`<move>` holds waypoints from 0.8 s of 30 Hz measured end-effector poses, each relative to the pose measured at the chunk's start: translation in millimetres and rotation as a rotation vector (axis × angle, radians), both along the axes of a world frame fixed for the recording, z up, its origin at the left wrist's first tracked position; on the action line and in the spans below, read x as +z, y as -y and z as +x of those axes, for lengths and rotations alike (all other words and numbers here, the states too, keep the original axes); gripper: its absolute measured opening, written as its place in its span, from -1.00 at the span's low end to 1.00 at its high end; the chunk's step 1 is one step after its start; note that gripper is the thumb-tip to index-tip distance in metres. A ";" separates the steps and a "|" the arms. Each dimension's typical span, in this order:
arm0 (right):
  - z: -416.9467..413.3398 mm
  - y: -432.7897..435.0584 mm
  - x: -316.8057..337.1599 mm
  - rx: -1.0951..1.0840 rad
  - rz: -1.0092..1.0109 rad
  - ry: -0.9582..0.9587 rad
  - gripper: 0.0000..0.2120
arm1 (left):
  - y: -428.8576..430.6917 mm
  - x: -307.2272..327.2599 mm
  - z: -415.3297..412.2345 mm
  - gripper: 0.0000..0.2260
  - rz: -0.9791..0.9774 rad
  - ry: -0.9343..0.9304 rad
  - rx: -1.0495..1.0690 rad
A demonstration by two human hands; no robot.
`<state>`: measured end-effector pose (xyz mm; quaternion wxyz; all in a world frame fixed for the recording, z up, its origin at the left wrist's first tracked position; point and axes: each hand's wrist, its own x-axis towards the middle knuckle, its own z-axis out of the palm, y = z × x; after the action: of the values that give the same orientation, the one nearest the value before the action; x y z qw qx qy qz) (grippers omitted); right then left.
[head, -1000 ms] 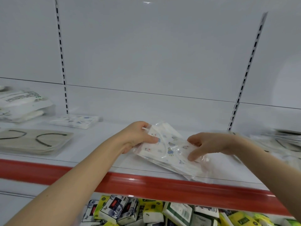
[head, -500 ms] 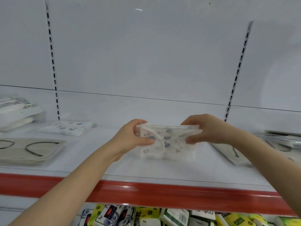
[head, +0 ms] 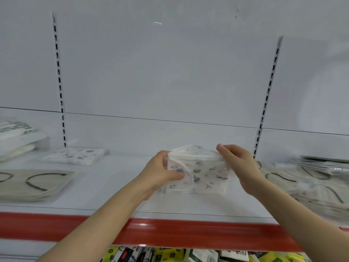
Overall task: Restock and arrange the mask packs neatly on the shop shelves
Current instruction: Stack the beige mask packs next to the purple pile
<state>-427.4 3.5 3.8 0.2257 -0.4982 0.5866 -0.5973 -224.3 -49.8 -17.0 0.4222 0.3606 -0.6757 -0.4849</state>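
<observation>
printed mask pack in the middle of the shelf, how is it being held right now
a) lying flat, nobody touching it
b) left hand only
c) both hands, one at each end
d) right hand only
C: the left hand grips the left end of the printed mask pack and the right hand pinches its upper right corner, so the hands hold it upright.
</observation>
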 end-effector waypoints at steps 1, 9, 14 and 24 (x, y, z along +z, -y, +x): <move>1.4 1.5 1.3 -0.033 -0.021 -0.013 -0.75 | -0.8 0.4 -0.4 -0.59 -0.021 0.009 0.024; 13.2 9.4 10.1 -0.065 -0.091 0.074 -0.81 | -1.7 2.2 -3.1 -0.64 -0.094 -0.054 0.122; 2.8 5.4 -7.3 0.037 0.099 0.037 -0.70 | -3.4 -5.2 0.8 -0.56 -0.028 0.179 0.036; -17.8 -9.5 -18.4 0.169 0.212 -0.160 -0.89 | -0.5 -6.7 11.7 -0.85 -0.086 0.222 0.126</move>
<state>-445.2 12.9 -14.6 0.2792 -0.5651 0.6184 -0.4694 -212.5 -49.3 -23.8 0.3893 0.4352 -0.7146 -0.3852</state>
